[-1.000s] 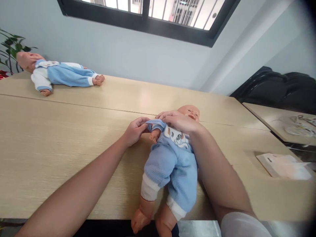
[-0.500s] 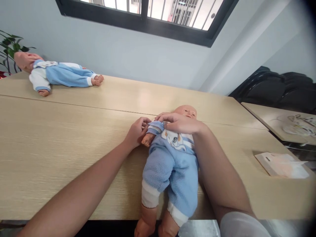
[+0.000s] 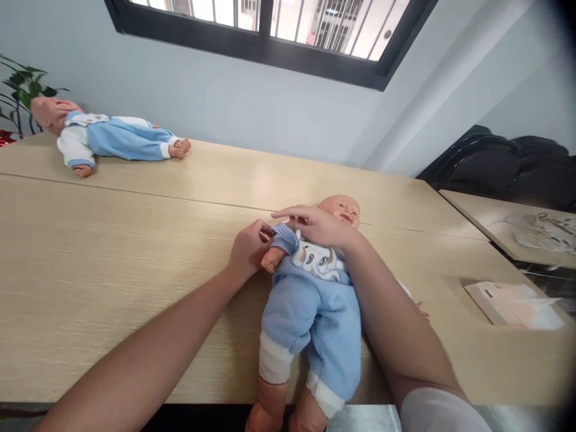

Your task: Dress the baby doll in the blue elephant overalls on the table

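Note:
A baby doll (image 3: 330, 306) in a blue and white outfit lies on its back in front of me, its feet past the table's near edge. My left hand (image 3: 248, 247) is closed at the blue sleeve cuff (image 3: 284, 237) near the doll's small hand (image 3: 272, 259); its fingertips are partly hidden. Across the doll's shoulder reaches my right hand (image 3: 317, 225), its index finger stretched out and the other fingers bent at the upper sleeve. My right forearm covers part of the doll's other arm.
A second doll (image 3: 130, 139) in similar clothes lies at the far left, beside a plant (image 3: 27, 87). To the right is a tissue pack (image 3: 513, 305) on the table (image 3: 135, 252). Cables (image 3: 546, 233) lie on another table, with black chairs (image 3: 499, 159) behind.
My right hand has shifted slightly left, its index finger now straighter and lifted. The doll's face and chest print show more, and its other hand has appeared beside my right forearm.

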### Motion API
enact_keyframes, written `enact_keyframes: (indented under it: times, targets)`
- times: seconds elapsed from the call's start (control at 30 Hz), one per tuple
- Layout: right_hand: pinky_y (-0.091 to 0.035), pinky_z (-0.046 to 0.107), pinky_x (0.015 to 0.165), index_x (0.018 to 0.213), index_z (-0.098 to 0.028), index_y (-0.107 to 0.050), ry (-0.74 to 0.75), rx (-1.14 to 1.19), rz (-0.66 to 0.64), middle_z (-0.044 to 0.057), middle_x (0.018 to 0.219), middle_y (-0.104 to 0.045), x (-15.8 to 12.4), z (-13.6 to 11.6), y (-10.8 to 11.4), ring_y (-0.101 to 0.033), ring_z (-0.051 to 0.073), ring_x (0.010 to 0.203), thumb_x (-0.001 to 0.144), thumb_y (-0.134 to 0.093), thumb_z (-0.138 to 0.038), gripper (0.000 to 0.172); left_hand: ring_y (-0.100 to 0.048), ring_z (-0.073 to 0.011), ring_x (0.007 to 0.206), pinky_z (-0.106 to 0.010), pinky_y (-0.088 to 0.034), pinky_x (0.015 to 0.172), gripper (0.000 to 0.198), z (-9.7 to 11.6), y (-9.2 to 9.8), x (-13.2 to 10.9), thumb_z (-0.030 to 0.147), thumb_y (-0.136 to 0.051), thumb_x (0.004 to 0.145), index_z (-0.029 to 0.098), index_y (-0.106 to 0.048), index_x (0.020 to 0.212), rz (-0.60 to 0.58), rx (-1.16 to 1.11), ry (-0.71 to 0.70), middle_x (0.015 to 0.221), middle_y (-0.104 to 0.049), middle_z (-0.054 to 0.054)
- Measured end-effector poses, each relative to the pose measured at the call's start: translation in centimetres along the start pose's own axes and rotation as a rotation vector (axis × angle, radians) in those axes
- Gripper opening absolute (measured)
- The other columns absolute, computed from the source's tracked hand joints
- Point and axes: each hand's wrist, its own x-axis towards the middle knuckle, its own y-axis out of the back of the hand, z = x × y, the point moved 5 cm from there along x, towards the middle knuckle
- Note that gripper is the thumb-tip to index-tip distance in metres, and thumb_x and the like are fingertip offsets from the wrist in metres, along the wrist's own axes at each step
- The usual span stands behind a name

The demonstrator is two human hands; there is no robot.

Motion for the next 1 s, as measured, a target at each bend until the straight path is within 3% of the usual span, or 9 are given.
enact_keyframes:
  times: [0.2, 0.33, 0.4, 0.5, 0.57, 0.63, 0.83, 1.0]
  targets:
    - [-0.054, 0.037, 0.096, 0.117, -0.029, -0.079, 0.151, -0.015, -0.063, 0.005, 0.115, -0.078, 0.1, -1.6, -0.3, -0.069, 0.023, 0.112, 0.09, -0.066, -0.023, 0.031, -0.065, -0.0169, 0.069, -0.026, -0.043, 0.062, 0.021, 0.3, 0.2, -0.1, 0.039, -0.071, 0.082, 0.022, -0.06, 0.08, -0.001, 0.036, 0.016, 0.07, -0.068, 0.003]
    - [-0.053, 0.035, 0.087, 0.107, -0.024, -0.079, 0.196, -0.075, 0.116, 0.006, 0.106, -0.078, 0.4, -0.9, -0.1, -0.07, 0.021, 0.097, 0.095, -0.059, -0.019, 0.024, -0.064, -0.0149, 0.069, -0.026, -0.045, 0.063, 0.019, 0.9, 0.9, -0.5, 0.035, -0.07, 0.084, 0.022, -0.063, 0.098, -0.036, 0.106, -0.048, 0.085, -0.07, 0.003]
    - [-0.053, 0.034, 0.083, 0.107, -0.022, -0.077, 0.181, -0.092, 0.244, 0.007, 0.105, -0.077, 0.4, -0.3, 0.4, -0.069, 0.02, 0.095, 0.095, -0.055, -0.015, 0.026, -0.064, -0.0145, 0.074, -0.027, -0.048, 0.065, 0.034, 1.7, 1.4, -0.8, 0.028, -0.07, 0.082, 0.023, -0.06, 0.115, -0.059, 0.162, -0.212, 0.105, -0.071, -0.001]
    - [-0.052, 0.032, 0.08, 0.104, -0.022, -0.075, 0.167, -0.091, 0.346, 0.005, 0.101, -0.077, 0.2, 0.3, 0.9, -0.069, 0.019, 0.091, 0.094, -0.056, -0.014, 0.023, -0.066, -0.0202, 0.1, -0.031, -0.056, 0.08, 0.059, 3.1, 1.8, -1.5, 0.018, -0.072, 0.078, 0.023, -0.055, 0.134, -0.16, 0.248, -0.579, 0.132, -0.062, -0.009]
    - [-0.052, 0.031, 0.08, 0.102, -0.022, -0.074, 0.173, -0.083, 0.361, 0.004, 0.1, -0.077, 0.1, 0.6, 1.0, -0.07, 0.019, 0.09, 0.094, -0.057, -0.015, 0.021, -0.063, -0.0253, 0.118, -0.035, -0.057, 0.093, 0.062, 3.7, 1.8, -1.8, 0.013, -0.07, 0.078, 0.025, -0.057, 0.137, -0.211, 0.315, -0.748, 0.136, -0.059, -0.011]
    - [-0.051, 0.031, 0.082, 0.102, -0.023, -0.073, 0.179, -0.079, 0.355, 0.004, 0.101, -0.077, 0.1, 0.8, 1.1, -0.07, 0.019, 0.092, 0.094, -0.058, -0.015, 0.019, -0.06, -0.027, 0.127, -0.039, -0.055, 0.104, 0.058, 3.9, 1.8, -1.9, 0.011, -0.067, 0.081, 0.026, -0.06, 0.137, -0.221, 0.322, -0.83, 0.136, -0.06, -0.011]
    - [-0.05, 0.034, 0.086, 0.1, -0.022, -0.074, 0.128, -0.233, 0.365, 0.005, 0.101, -0.078, 0.2, 2.1, 2.0, -0.069, 0.021, 0.095, 0.095, -0.057, -0.014, 0.02, -0.066, -0.0246, 0.126, -0.041, -0.055, 0.111, 0.049, 4.3, 2.8, -1.7, 0.026, -0.076, 0.09, 0.024, -0.063, 0.137, -0.164, 0.071, -0.882, 0.135, -0.067, -0.013]
    - [-0.045, 0.039, 0.09, 0.095, -0.021, -0.075, 0.044, -0.555, 0.338, 0.006, 0.093, -0.079, 0.1, 3.1, 3.2, -0.067, 0.024, 0.091, 0.095, -0.057, -0.013, 0.02, -0.071, -0.0252, 0.116, -0.041, -0.057, 0.105, 0.04, 4.5, 4.7, -1.7, 0.029, -0.078, 0.087, 0.019, -0.069, 0.124, 0.059, -0.023, -0.816, 0.123, -0.074, -0.012]
